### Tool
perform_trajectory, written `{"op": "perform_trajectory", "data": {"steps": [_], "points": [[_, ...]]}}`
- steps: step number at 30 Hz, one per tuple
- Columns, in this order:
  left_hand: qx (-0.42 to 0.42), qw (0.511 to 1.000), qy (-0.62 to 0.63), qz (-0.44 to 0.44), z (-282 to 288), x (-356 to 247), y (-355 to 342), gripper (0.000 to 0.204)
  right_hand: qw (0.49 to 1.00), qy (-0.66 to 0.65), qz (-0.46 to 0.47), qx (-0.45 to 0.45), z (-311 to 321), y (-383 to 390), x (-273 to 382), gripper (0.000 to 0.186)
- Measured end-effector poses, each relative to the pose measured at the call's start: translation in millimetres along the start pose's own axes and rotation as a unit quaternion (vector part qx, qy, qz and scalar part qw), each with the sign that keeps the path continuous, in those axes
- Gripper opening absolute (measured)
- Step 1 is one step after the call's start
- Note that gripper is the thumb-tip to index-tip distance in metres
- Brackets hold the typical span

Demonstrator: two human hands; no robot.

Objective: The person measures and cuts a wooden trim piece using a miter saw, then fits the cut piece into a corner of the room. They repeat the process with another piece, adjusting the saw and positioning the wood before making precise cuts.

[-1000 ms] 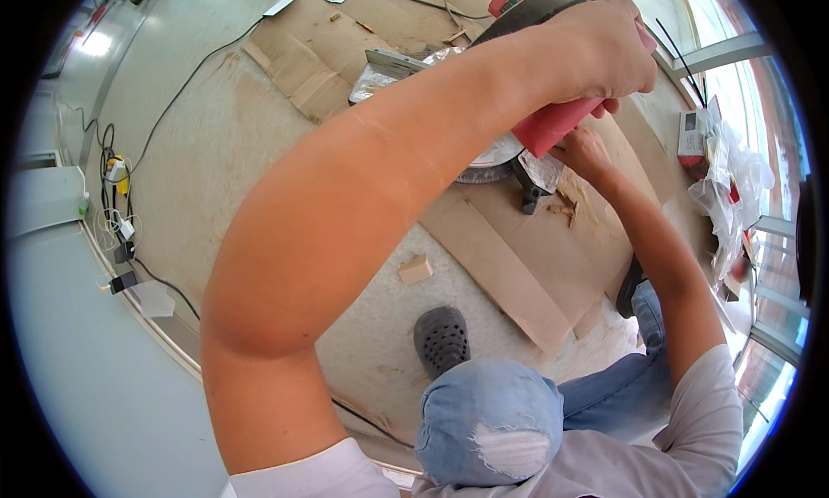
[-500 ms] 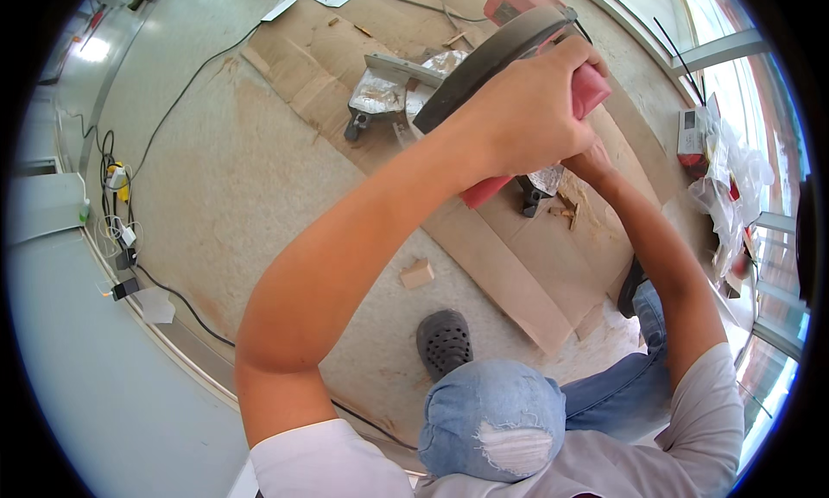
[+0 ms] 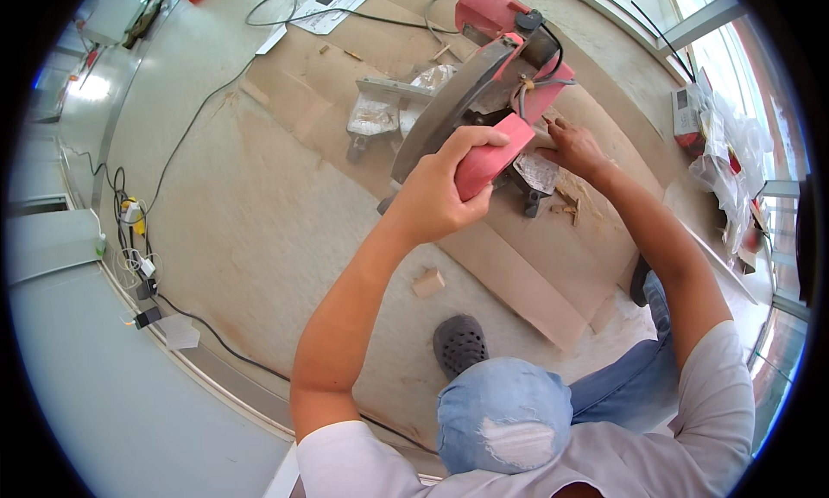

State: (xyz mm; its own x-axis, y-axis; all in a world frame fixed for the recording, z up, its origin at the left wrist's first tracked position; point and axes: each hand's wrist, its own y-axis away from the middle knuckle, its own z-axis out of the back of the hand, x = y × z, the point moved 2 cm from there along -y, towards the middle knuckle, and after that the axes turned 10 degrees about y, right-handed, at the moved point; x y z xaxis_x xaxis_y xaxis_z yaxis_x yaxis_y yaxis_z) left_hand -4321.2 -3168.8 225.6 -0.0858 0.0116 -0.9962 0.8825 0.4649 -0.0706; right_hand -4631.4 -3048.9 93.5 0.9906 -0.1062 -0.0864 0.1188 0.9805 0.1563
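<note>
A red chop saw (image 3: 540,96) with a dark curved blade guard (image 3: 432,109) stands on cardboard ahead of me. My left hand (image 3: 442,187) is closed round its red handle (image 3: 492,159), thumb and fingers on opposite sides. Beyond it to the right, my right hand (image 3: 580,148) is low beside the saw's silvery base (image 3: 537,171). Its fingers are bent around something pale at the base, which I cannot make out. The guard and handle hide part of the base, and I cannot see the blade's edge.
Cardboard (image 3: 535,282) covers the floor under the saw, with wood scraps (image 3: 566,209) and dust. A small wood block (image 3: 428,282) lies near my shoe (image 3: 460,344). Black cables (image 3: 207,109) run along the left. Plastic bags (image 3: 721,165) and a box (image 3: 688,122) stand at the right.
My left hand and the saw's handle have moved left and toward me, uncovering more of the motor and my right hand. The view has shifted slightly.
</note>
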Motion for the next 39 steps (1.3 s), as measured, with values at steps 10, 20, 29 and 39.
{"op": "perform_trajectory", "data": {"steps": [10, 20, 29, 39], "points": [[0.075, 0.991, -0.088, 0.065, -42, -101, -161, 0.048, 0.998, -0.040, -0.009, -0.053, -3, 5, -1, 0.049], [0.260, 0.605, -0.728, -0.187, -94, -111, -326, 0.026, 0.996, -0.075, -0.037, -0.001, 11, 10, 4, 0.045], [0.257, 0.605, -0.729, -0.194, -85, -110, -325, 0.026, 0.991, -0.075, -0.104, -0.045, 6, 48, -12, 0.057], [0.129, 0.812, -0.566, -0.060, -62, -98, -337, 0.041, 0.978, -0.109, -0.098, 0.152, 60, 122, -32, 0.068]]}}
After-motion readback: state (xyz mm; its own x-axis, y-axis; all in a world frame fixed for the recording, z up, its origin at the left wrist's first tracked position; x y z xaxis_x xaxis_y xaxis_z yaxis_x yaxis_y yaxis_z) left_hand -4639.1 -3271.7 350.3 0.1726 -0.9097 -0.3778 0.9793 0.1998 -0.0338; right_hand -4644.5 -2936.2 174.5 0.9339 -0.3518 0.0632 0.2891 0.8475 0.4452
